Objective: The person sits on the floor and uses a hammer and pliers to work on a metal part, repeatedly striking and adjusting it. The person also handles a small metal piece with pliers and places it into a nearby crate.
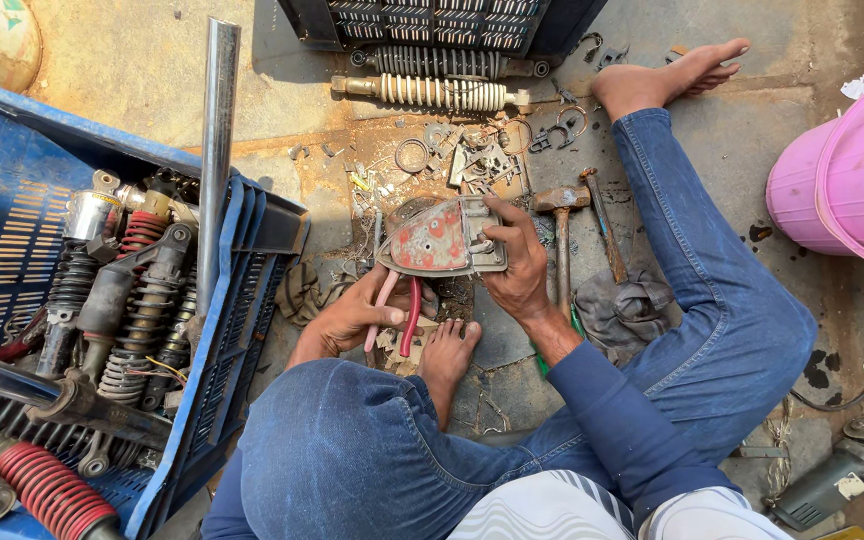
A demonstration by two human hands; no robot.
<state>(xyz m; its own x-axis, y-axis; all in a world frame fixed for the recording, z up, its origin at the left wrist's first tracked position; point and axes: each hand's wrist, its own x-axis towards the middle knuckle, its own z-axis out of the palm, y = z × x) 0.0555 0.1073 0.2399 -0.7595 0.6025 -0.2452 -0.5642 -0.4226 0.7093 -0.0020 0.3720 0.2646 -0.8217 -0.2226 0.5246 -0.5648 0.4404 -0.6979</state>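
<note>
Now right hand (pixel 517 265) grip clasps rusty red tail-lamp housing (pixel 439 238); left hand (pixel 352 318) grip squeezes red-handled pliers (pixel 399 318).

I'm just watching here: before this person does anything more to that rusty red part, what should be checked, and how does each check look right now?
1. Right hand has a firm hold on the red metal part: ok, fingers wrap its right edge.
2. Left hand has the pliers by their red handles: ok.
3. Pliers' jaws set on the part: cannot tell, hidden beneath it.
4. Bare foot away from the pliers: not ok, it lies right beside the handles.
5. Hammer close by: ok, just right of the right hand.
6. Ground around the part tidy: not ok, strewn with rings and scrap.
</note>
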